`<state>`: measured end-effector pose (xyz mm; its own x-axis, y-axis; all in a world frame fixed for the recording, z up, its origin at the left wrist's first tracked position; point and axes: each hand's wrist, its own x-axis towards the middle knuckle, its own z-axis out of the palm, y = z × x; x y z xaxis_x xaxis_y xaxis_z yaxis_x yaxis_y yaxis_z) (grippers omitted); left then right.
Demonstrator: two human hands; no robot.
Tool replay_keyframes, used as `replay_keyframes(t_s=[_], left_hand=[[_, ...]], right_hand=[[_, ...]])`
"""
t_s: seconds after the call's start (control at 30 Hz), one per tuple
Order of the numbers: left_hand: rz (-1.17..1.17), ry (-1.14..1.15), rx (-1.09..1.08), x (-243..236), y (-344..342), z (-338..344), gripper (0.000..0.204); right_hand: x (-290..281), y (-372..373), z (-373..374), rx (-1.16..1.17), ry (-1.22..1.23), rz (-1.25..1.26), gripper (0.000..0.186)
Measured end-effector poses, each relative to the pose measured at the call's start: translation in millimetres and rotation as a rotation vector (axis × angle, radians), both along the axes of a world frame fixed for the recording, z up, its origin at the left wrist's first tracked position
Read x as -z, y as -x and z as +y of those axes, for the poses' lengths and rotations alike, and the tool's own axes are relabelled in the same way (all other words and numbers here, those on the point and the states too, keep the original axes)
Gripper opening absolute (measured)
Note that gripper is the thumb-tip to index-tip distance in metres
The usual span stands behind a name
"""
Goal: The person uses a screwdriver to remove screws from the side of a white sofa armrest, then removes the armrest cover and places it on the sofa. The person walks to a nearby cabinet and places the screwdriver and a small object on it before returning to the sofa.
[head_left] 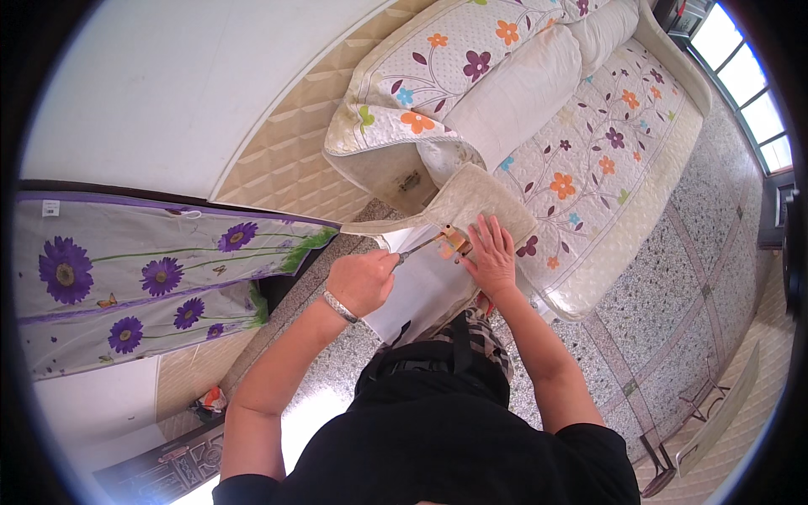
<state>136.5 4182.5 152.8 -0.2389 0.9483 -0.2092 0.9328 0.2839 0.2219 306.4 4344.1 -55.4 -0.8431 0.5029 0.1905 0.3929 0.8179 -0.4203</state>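
Note:
My left hand (362, 279) is closed round a screwdriver-like tool (418, 247), its handle mostly hidden in the fist. The thin shaft slants up and right to a small gold-coloured piece (455, 239) at the corner of the sofa arm (480, 198). My right hand (492, 255) lies with fingers stretched on the beige arm, its thumb beside the gold-coloured piece. Whether the shaft's tip touches that piece is too small to tell. Below both hands is a white sheet-like surface (427, 282), in front of my legs.
The sofa seat (589, 160) has a flowered quilted cover and a pale bolster (518, 84). At left hangs a purple-flowered cloth cover (160, 273). Speckled stone floor (652, 278) stretches to the right, towards a bright window (749, 84). A chair-like frame (715, 412) stands at lower right.

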Motion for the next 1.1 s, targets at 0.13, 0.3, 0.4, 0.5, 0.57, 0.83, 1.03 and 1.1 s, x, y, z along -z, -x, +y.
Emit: replay_keyframes(t_s=[0.13, 0.3, 0.4, 0.5, 0.57, 0.83, 1.03, 1.1], left_hand=[[-0.011, -0.049, -0.009, 0.3, 0.7, -1.5, 0.022], [-0.003, -0.036, -0.028, 5.1, 4.5, -5.6, 0.023], [-0.018, -0.034, -0.034, 4.1, 2.9, -5.5, 0.023], [-0.024, -0.064, -0.031, 4.4, 1.3, -5.1, 0.022], [-0.020, -0.088, -0.026, 4.6, 0.4, -6.7, 0.022], [-0.021, -0.079, -0.020, 2.9, -0.5, -4.4, 0.022], [-0.019, -0.078, -0.013, 1.8, -1.0, -2.5, 0.022], [-0.018, -0.075, -0.014, 1.9, -1.3, -2.4, 0.022]], right_hand=[[-0.2, 0.2, -0.2, 0.001, 0.008, -0.003, 0.069], [-1.4, -0.4, -0.3, 0.001, 0.026, -0.008, 0.069], [-1.2, -0.4, -0.3, 0.002, 0.031, -0.015, 0.069], [-3.0, -0.4, -0.2, 0.002, 0.029, -0.026, 0.069], [-5.0, -0.7, -0.3, 0.004, 0.018, -0.023, 0.070], [-2.1, -0.8, -0.5, 0.005, 0.010, -0.004, 0.070], [-1.6, -0.2, -0.4, 0.008, 0.010, 0.014, 0.069], [-0.8, -0.3, -0.6, 0.008, 0.012, 0.013, 0.069]])
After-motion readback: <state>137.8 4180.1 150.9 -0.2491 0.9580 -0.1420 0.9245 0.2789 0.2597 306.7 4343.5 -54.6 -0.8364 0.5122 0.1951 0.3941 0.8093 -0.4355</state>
